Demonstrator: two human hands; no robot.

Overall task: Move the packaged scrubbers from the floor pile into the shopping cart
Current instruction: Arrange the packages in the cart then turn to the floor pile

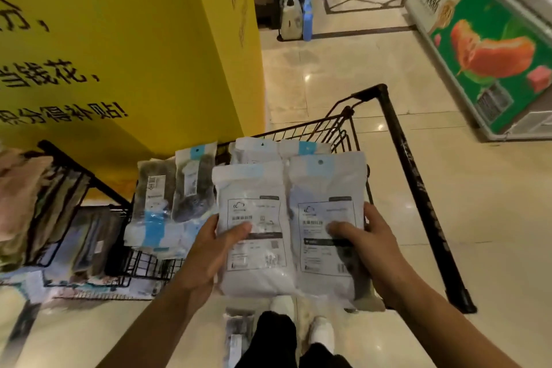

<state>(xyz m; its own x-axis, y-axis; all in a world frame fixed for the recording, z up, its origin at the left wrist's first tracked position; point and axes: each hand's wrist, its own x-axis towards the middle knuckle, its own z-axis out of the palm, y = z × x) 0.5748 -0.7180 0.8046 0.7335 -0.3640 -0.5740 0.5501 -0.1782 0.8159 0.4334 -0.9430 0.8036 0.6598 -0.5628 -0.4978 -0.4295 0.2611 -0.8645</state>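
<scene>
My left hand point(209, 251) grips one pack point(254, 230), right hand point(367, 242) the other point(327, 227), thumbs on top, held flat side by side over the cart point(397, 140). I judge this squares them to lie flat on the packs already loaded point(260, 148); one pack point(237, 334) remains on the floor.

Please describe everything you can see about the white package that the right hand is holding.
The right white package is a flat pouch of glossy, soft-looking plastic with a round hang hole near its top and a printed label panel with black text, too blurred to read. It is held roughly upright, above the shopping cart, side by side with a similar package. The right hand grips its lower right edge, thumb across the label. Something dark shows through its lower part.
</scene>
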